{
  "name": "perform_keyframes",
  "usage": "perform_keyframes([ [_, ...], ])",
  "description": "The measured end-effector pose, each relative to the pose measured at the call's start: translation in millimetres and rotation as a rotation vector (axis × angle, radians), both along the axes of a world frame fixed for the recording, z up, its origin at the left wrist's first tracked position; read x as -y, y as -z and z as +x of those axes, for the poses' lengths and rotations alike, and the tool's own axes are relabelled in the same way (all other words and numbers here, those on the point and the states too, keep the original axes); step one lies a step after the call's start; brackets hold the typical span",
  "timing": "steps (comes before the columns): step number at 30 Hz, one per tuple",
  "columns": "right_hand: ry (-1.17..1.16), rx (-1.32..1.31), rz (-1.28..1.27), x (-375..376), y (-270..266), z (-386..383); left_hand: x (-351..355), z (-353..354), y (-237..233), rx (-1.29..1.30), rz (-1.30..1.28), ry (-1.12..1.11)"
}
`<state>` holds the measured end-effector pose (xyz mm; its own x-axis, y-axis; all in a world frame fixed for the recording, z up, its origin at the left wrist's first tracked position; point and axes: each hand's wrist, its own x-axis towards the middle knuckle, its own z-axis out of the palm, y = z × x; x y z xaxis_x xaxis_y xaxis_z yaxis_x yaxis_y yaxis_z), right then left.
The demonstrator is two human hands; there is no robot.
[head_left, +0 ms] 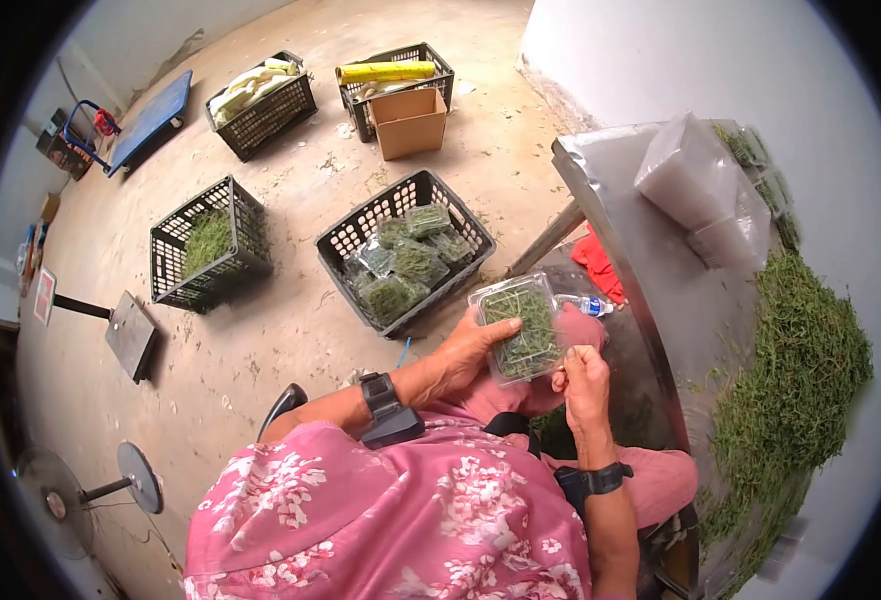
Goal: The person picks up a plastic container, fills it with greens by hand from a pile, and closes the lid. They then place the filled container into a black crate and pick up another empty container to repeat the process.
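A clear plastic clamshell box (524,325) filled with green herb sprigs sits in both my hands above my lap. My left hand (471,350) grips its left side and underside. My right hand (583,375) pinches its lower right corner with closed fingers. A black band is on each wrist. To my right, a metal table (651,290) carries a big heap of loose green herbs (796,370).
A black crate (356,235) with several packed herb boxes stands on the floor in front of me. Another black crate (166,245) of loose greens is to the left. A bag of empty boxes (706,190) lies on the table. A cardboard box (409,122) and two more crates stand further off.
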<state>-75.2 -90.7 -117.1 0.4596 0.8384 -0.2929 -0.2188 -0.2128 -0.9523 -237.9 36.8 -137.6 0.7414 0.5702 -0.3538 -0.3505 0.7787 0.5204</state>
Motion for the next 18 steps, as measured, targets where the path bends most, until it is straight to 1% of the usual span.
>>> perform_keyframes([
  [1,-0.032,0.001,0.006,-1.2,-1.0,-1.4,-6.1,-2.0,-3.8,0.027,-0.009,-0.003],
  [4,0.047,-0.030,-0.011,-8.4,-13.4,-7.7,-19.3,-9.8,-0.2,-0.144,-0.030,-0.074],
  [5,0.050,-0.021,0.006,-8.3,-10.9,-5.6,-23.6,-13.5,5.6,-0.238,-0.033,-0.153],
  [6,0.054,-0.011,0.025,-5.7,-7.0,0.8,-30.3,-20.0,16.8,-0.239,-0.013,-0.203],
  [8,0.053,0.007,0.036,0.1,-4.1,10.0,-47.9,-34.3,63.6,-0.292,-0.082,-0.260],
  [10,0.042,0.025,0.020,6.4,-2.8,15.7,-62.7,-55.7,106.9,-0.470,-0.229,-0.287],
  [12,0.053,0.068,-0.005,10.3,-0.1,18.1,-71.6,-84.3,146.6,-0.505,-0.388,-0.323],
  [14,0.062,0.099,-0.033,12.0,2.5,19.1,-75.3,-109.7,208.7,-0.618,-0.416,-0.394],
  [17,0.056,0.100,-0.025,10.8,4.7,18.6,-76.1,-131.8,244.4,-0.732,-0.398,-0.505],
  [18,0.054,0.104,-0.033,10.0,5.0,18.2,-82.7,-138.3,260.9,-0.727,-0.368,-0.520],
])
